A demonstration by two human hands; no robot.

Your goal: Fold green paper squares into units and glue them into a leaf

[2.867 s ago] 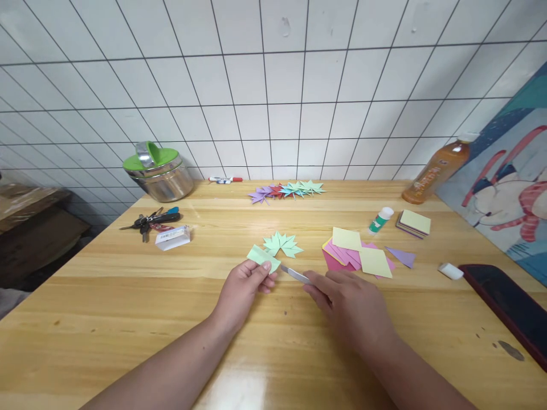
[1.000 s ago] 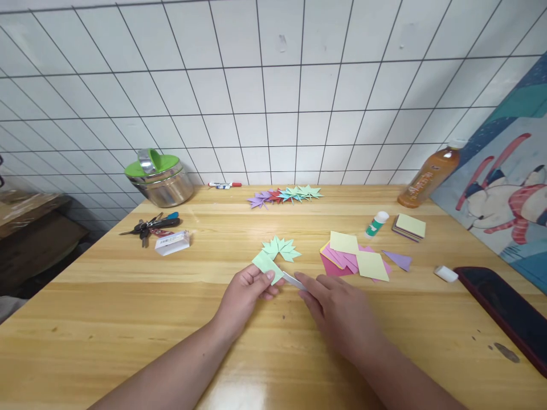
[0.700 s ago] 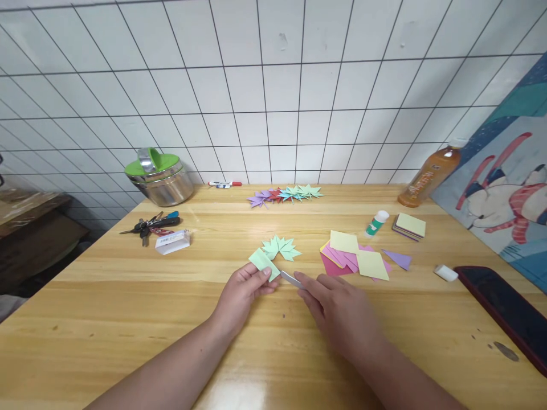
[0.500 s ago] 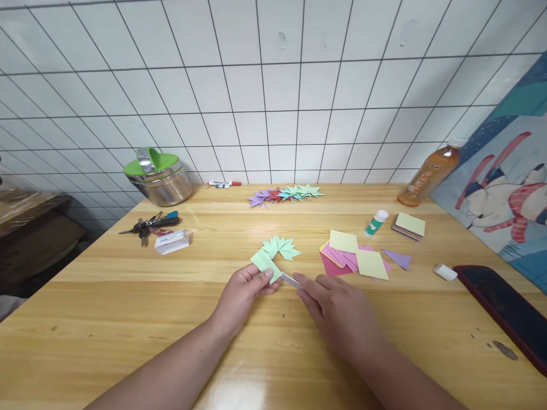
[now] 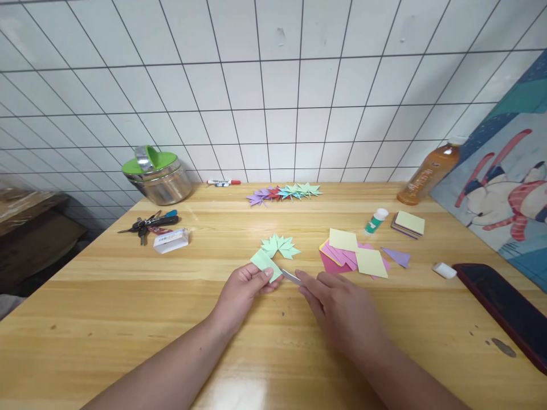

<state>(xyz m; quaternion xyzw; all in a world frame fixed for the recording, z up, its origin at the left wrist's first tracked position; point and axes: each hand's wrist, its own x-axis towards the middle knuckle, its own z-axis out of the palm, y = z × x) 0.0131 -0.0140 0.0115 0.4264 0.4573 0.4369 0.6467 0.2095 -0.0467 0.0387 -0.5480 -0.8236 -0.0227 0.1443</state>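
Observation:
Between the thumb and fingers of my left hand [image 5: 248, 287] is a light green piece of paper [image 5: 265, 264], folded and tilted. My right hand [image 5: 337, 304] is closed around a knife, whose narrow grey blade [image 5: 292, 277] points left. The blade's tip lies at the right edge of the green paper; whether it is inside a fold I cannot tell. The knife's handle is hidden in my right hand. Just beyond the paper, a curved row of folded green paper points [image 5: 280, 246] rests on the table [image 5: 171, 319].
Loose coloured paper squares [image 5: 342, 240], a glue stick [image 5: 376, 221] and a paper stack [image 5: 408, 224] lie to the right, near a phone [image 5: 504, 310] and a drink bottle [image 5: 429, 173]. Folded leaves [image 5: 290, 192] sit by the wall. Keys [image 5: 149, 223] and a metal pot [image 5: 164, 185] stand left.
The blade and my right hand have shifted very slightly against the green paper. My left hand keeps its hold on the paper.

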